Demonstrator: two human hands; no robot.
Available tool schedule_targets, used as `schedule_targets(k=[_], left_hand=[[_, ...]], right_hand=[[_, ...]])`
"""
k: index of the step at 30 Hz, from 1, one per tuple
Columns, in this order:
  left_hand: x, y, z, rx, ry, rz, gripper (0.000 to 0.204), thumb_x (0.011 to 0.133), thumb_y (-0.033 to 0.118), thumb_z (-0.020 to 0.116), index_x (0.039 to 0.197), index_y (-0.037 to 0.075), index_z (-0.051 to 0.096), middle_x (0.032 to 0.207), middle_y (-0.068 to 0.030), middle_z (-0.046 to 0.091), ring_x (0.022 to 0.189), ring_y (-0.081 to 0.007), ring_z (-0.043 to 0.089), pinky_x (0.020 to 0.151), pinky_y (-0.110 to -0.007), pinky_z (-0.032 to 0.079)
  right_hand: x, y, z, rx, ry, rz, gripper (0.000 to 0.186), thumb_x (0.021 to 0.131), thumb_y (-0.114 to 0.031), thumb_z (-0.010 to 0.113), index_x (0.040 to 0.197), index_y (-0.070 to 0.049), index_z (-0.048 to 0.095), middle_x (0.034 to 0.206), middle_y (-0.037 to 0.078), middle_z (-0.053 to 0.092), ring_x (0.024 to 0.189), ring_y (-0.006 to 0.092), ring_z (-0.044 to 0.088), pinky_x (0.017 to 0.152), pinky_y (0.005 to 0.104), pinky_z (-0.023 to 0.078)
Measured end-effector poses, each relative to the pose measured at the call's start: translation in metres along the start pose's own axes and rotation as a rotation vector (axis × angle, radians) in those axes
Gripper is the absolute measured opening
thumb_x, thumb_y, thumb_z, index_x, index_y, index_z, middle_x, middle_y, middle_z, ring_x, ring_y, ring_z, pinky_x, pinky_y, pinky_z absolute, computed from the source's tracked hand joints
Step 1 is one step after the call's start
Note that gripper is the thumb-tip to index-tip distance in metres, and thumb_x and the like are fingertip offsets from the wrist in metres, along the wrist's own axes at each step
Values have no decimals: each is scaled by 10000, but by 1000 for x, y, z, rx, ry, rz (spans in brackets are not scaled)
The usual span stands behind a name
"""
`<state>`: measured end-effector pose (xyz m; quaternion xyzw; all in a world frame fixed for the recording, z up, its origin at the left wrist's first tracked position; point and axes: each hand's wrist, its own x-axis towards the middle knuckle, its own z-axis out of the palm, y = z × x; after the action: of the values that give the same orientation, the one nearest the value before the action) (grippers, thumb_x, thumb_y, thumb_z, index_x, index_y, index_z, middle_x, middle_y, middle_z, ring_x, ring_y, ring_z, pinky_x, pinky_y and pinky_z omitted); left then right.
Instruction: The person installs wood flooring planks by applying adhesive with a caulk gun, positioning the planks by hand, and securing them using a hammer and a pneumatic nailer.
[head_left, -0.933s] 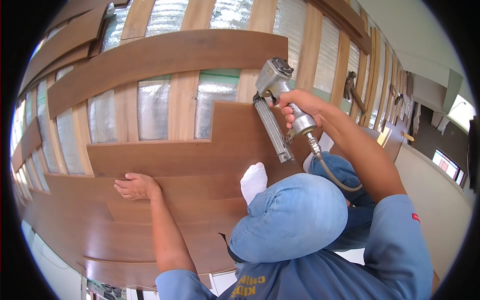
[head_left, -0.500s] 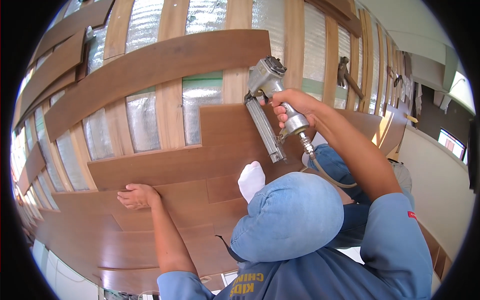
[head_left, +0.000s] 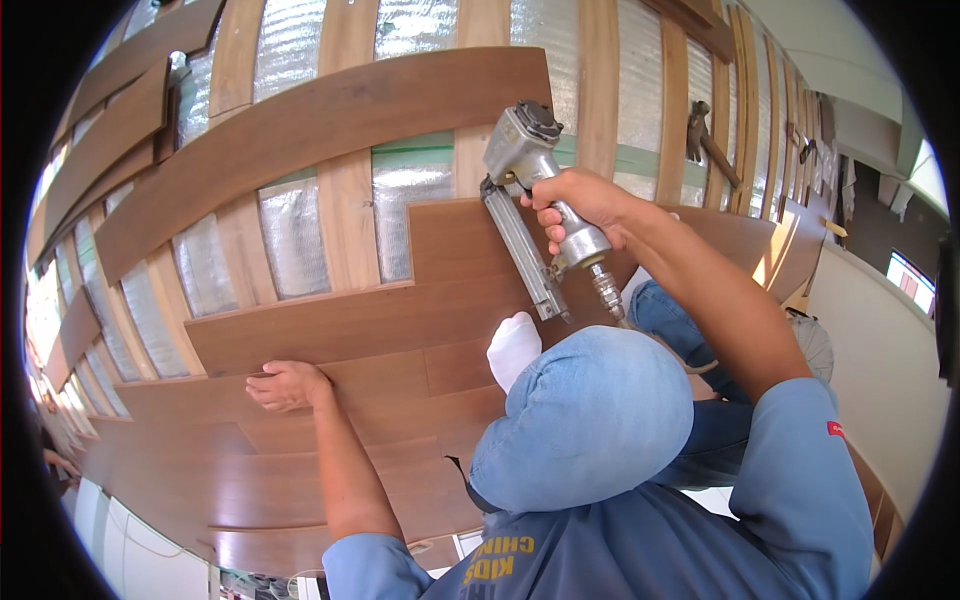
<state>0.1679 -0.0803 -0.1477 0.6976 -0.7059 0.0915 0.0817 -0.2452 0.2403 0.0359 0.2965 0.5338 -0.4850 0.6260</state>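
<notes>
My right hand (head_left: 585, 205) grips the handle of a grey pneumatic nail gun (head_left: 520, 165) with an air hose fitting at its base. The gun's nose sits at the far edge of a brown floor plank (head_left: 400, 315). My left hand (head_left: 285, 385) lies flat, palm down, on the laid brown planks near that plank's left end. A blue cap (head_left: 590, 415) and my blue shirt (head_left: 720, 530) fill the lower right. A white-socked foot (head_left: 515, 345) rests on the planks beside the gun's magazine.
Beyond the laid planks, wooden joists (head_left: 345, 215) run with silver foil insulation (head_left: 295, 235) between them. A loose long plank (head_left: 330, 110) lies across the joists. A hammer (head_left: 705, 140) rests on the joists at the far right. A white wall (head_left: 880, 380) bounds the right side.
The view has tilted slightly. My right hand has kept the nail gun at the plank's far edge and my left hand has stayed flat on the planks.
</notes>
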Motion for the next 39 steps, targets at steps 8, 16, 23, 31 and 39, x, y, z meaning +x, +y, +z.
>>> schedule_targets(k=[8, 16, 23, 31, 39], left_hand=[[5, -4, -2, 17, 9, 52, 527, 1063, 320, 492, 1484, 6, 528, 1541, -203, 500, 1382, -399, 476, 1151, -531, 374], [4, -4, 5, 21, -21, 10, 550, 1062, 353, 481, 1483, 3, 531, 1546, -198, 498, 1390, -411, 476, 1149, -544, 386], [11, -13, 9, 43, -10, 23, 536, 1069, 368, 449, 1457, 15, 559, 1530, -173, 518, 1393, -373, 483, 1158, -524, 374], [8, -8, 4, 32, 0, 28, 528, 1065, 379, 458, 1444, 31, 575, 1522, -155, 528, 1386, -375, 483, 1146, -524, 376], [10, -14, 22, 92, 60, 41, 478, 1066, 354, 468, 1382, 23, 605, 1450, -163, 572, 1310, -381, 534, 1096, -514, 418]], right_hand=[[-22, 4, -58, -37, 118, 25, 219, 885, -83, 589, 1094, -18, 578, 638, -5, 539, 497, 112, 537, 534, 352, 571], [-60, 22, -169, 37, 139, -37, 265, 899, -97, 585, 1154, -21, 583, 647, -10, 517, 504, 118, 544, 556, 364, 577], [-56, 23, -169, -11, 157, 14, 215, 896, -92, 579, 1100, -23, 563, 639, -16, 510, 502, 113, 537, 567, 363, 569], [-64, 30, -188, -2, 113, -17, 186, 895, -91, 577, 1066, -20, 560, 636, -13, 522, 499, 114, 537, 550, 359, 565], [-67, 38, -210, -45, 99, -65, 149, 920, -122, 587, 1033, -27, 566, 642, -9, 531, 506, 113, 542, 568, 365, 579]])
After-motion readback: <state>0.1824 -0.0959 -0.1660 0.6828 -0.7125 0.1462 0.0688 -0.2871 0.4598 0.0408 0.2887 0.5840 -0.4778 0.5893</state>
